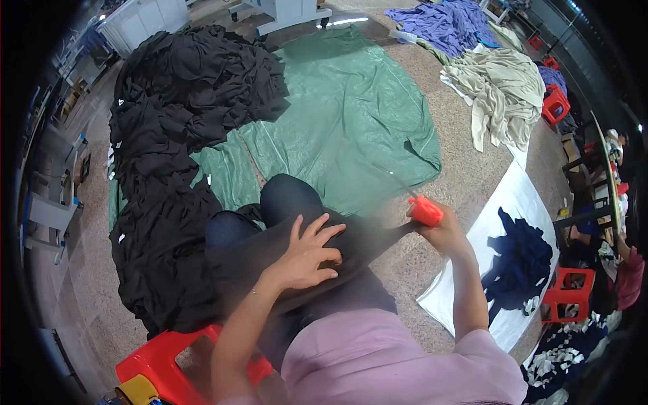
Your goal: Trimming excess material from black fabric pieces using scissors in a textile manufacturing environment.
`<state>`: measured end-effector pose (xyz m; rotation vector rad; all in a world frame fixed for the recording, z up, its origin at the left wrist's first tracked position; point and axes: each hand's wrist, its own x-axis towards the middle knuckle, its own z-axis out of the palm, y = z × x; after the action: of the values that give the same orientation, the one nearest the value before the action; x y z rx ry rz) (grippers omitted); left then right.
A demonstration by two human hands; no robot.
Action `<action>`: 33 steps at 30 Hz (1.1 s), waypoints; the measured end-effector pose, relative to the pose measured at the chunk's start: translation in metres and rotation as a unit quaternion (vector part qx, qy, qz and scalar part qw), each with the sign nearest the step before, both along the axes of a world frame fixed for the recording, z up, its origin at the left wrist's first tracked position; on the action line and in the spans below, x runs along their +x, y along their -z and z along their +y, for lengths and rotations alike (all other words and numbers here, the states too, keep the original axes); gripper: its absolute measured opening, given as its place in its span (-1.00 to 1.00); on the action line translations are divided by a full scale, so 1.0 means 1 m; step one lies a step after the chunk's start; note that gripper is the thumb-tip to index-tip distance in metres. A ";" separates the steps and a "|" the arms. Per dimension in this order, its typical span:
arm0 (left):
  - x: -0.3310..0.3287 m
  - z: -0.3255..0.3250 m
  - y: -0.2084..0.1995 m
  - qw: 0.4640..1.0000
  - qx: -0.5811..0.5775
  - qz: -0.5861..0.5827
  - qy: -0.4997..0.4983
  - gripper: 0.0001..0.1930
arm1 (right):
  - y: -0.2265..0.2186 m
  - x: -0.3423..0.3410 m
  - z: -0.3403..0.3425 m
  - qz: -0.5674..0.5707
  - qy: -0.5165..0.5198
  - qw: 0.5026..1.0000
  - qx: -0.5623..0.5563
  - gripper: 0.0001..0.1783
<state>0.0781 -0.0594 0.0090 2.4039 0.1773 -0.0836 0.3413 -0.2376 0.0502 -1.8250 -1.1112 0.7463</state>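
Note:
A black garment lies stretched across my lap, over my knees in dark trousers. My left hand rests on it with the fingers spread, pressing on the cloth. My right hand is closed round a red-handled tool with a thin metal shaft pointing up and to the left; its exact kind is unclear. The garment's right end runs to the fingers of this same hand and looks pulled taut there. On my left a big heap of black garments reaches from the far side down to beside my legs.
Beneath the heap spreads a green plastic sheet. At lower left stands a red stool. A white sheet on the right bears navy cloth. Purple and cream cloth piles lie at the far right, near another red stool.

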 end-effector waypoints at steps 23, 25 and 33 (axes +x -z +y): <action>-0.013 -0.054 0.012 0.908 0.228 -0.096 -0.338 -0.42 | 0.119 -0.047 0.109 -0.115 -0.115 0.957 -0.238 -0.50; -0.008 -0.053 0.018 0.921 0.190 -0.025 -0.340 -0.22 | 0.105 -0.045 0.109 -0.140 -0.087 0.963 -0.213 -0.55; -0.011 -0.055 0.045 0.932 0.203 -0.075 -0.292 -0.35 | -0.047 -0.083 0.087 -0.299 -0.247 0.911 -0.138 -0.51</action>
<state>0.0669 -0.1148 -0.0362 2.6376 0.9014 0.4515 0.2581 -0.1505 0.0972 -2.1040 -2.0068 0.6580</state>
